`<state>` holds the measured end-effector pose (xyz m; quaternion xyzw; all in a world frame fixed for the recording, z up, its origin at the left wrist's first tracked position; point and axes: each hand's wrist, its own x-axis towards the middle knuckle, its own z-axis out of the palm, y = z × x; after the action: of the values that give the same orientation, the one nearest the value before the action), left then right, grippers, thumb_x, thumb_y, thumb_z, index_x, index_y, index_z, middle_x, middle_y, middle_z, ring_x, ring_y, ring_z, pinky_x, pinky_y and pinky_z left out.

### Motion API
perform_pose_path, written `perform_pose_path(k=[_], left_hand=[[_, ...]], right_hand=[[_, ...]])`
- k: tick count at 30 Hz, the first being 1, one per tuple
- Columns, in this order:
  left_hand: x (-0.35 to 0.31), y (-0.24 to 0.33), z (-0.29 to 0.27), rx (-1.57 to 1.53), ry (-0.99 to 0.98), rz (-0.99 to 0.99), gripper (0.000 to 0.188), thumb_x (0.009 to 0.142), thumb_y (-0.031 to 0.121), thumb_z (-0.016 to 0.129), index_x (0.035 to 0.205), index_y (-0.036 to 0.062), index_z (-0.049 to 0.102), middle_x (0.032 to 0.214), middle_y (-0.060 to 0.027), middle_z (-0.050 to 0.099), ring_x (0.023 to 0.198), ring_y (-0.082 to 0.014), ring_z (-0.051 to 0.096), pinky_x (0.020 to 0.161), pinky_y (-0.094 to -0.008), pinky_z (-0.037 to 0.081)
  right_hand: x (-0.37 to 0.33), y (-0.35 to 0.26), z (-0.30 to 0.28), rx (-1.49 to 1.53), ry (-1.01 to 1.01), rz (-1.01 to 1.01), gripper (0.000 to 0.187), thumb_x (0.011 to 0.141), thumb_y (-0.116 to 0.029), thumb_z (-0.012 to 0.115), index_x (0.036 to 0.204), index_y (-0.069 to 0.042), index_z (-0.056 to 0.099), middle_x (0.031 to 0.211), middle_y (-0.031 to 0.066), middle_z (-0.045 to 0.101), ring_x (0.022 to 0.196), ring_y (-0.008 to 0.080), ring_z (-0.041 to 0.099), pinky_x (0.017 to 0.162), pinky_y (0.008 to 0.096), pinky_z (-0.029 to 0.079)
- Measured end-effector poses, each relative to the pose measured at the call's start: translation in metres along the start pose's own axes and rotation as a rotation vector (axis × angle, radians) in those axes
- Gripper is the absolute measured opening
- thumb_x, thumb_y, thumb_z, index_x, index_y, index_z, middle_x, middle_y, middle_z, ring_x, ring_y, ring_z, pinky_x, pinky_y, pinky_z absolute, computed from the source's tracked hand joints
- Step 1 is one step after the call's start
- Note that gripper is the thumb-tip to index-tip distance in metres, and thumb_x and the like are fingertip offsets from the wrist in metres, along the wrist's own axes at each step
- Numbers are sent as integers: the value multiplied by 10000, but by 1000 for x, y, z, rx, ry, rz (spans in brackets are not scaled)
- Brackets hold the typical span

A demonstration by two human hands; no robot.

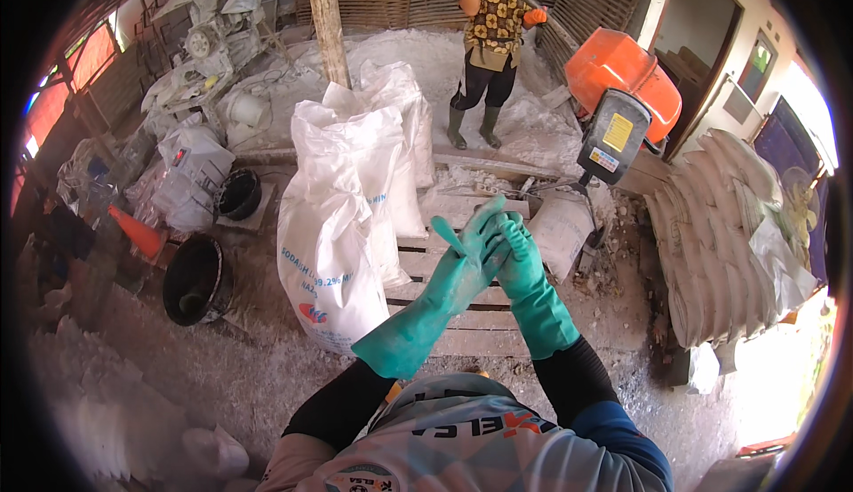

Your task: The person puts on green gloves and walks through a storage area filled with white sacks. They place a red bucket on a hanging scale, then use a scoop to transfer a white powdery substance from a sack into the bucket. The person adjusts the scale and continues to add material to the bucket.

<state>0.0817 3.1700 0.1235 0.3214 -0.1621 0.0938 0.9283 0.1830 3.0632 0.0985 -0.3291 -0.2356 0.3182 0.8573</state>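
Left hand [469, 259] is holding nothing, fingers pointing away; right hand [519, 259] is pressing against it, can't tell if grasping. Green gloves [404, 336] are shielding both above pallet [484, 343]; white sacks [333, 252] are lining its left edge, likely propping each other.

Gloves [538, 292] look like smooth matt rubber, kinda dusty. The white sacks [329, 216] are crinkly woven plastic, faint sheen. Pallet [480, 320] and post [327, 21] are rough bare wood, mixer drum [613, 70] looks smooth and slightly glossy, floor [240, 359] is gritty and powdery.
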Motion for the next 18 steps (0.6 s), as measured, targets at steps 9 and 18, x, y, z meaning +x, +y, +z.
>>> perform_pose_path(k=[9,18], left_hand=[[-6,33,-22,333,46,-12,755,1120,502,485,1696,83,233,1594,-136,496,1425,-250,521,1218,-374,397],[-29,46,-35,1089,334,152,533,1159,384,421,1601,88,462,1473,-93,617,1328,-200,568,1160,-334,405]], right_hand=[[6,-3,0,-42,-70,83,432,1121,-360,568,1398,-35,630,1165,108,745,1034,219,729,954,373,578],[-8,27,30,-497,85,-138,345,1110,-260,616,1347,-14,661,1225,91,741,1183,194,678,1089,357,488]])
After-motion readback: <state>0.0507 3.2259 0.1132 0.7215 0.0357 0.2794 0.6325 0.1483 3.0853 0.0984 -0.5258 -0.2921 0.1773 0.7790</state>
